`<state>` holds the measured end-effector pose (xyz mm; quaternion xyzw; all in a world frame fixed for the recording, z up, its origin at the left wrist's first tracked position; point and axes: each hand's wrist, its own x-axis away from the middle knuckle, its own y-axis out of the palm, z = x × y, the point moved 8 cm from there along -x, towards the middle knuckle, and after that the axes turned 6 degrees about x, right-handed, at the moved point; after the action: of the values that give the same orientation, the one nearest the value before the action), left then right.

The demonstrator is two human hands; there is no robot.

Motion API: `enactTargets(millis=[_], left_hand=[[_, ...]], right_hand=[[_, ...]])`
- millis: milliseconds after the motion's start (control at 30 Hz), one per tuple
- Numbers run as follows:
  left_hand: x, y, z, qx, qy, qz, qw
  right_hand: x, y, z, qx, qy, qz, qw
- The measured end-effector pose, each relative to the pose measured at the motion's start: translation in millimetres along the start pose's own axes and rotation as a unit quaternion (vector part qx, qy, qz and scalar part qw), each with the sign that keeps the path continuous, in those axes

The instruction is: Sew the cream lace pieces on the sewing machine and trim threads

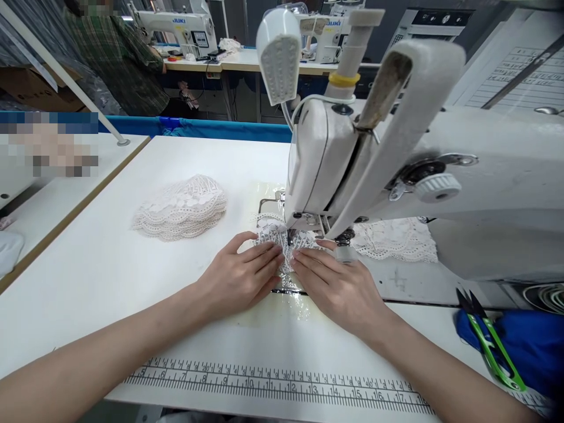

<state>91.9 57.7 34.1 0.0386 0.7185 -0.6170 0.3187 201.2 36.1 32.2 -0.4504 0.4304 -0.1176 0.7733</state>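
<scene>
A piece of white lace [274,231] lies under the needle area of a white sewing machine [311,158]. My left hand [242,271] rests flat on the lace's left side, fingers stretched toward the presser foot. From the right, my right hand [341,285] lies on the lace with its fingers extended, their tips just right of the foot. Part of the right index finger is hidden behind the machine head. To the left sits a stack of scalloped lace pieces [183,207]. More lace [396,239] lies under the machine arm on the right.
Green-handled scissors [493,346] lie on a blue cloth [531,346] at the right. A printed ruler [282,385] runs along the front table edge. Beyond the blue strip, a person in a plaid shirt [117,61] is near another sewing machine [176,30].
</scene>
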Motion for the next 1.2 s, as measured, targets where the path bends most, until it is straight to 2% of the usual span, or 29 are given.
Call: enactTargets(millis=[267, 467, 667, 967, 1200], left_hand=[[-3, 4.9, -6, -0.004, -0.026, -0.022, 0.999], [-2, 1.0, -1, 0.0, -0.029, -0.019, 0.999], [-3, 1.9, -5, 0.019, -0.039, -0.015, 0.999], [-6, 9.4, -18, 0.039, -0.073, -0.033, 0.996], [-7, 17.2, -27, 0.051, -0.1, -0.07, 0.991]], right_hand=[[-3, 2, 3, 0.013, 0.012, -0.002, 1.0], [-4, -1, 5, -0.019, 0.039, -0.01, 0.999], [-3, 1, 5, -0.023, 0.041, -0.014, 0.999], [-8, 6, 10, 0.048, 0.054, -0.019, 0.997], [-6, 7, 14, 0.07, 0.056, -0.032, 0.995]])
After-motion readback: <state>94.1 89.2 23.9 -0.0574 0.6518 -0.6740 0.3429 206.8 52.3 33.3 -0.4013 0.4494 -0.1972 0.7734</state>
